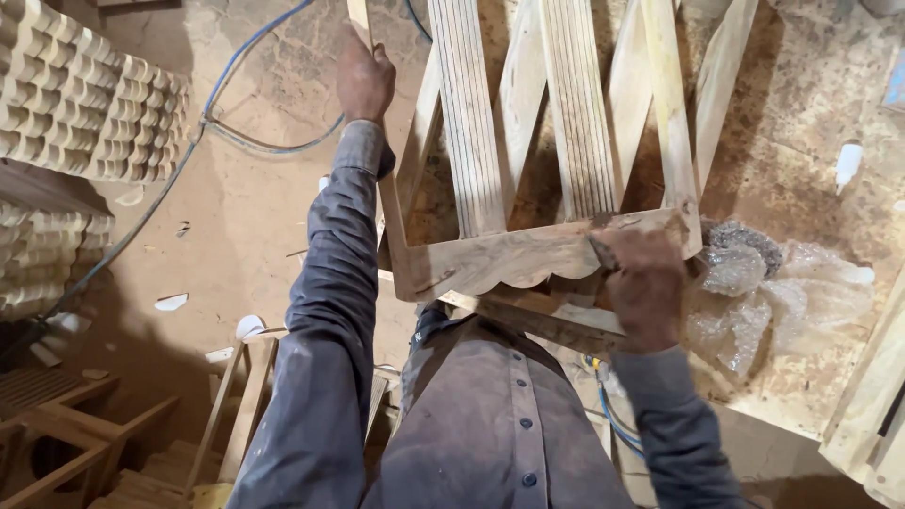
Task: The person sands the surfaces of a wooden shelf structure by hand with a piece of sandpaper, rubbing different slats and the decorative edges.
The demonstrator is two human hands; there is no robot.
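A pale, slatted wooden chair frame (528, 170) is lying on the sawdust-covered bench (801, 311), its long axis running away from the person, scalloped rail nearest. The left hand (364, 80) is closing its grip around the far side rail, while the right hand (646, 287) is gripping the scalloped rail's corner beside crumpled clear plastic (782, 287).

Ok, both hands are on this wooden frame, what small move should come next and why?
Probably steady it before anything else. The left hand grips a far side rail and the right hand presses on the scalloped end rail, so the wooden frame lies tilted on the workbench; setting it flat seems the safest start.
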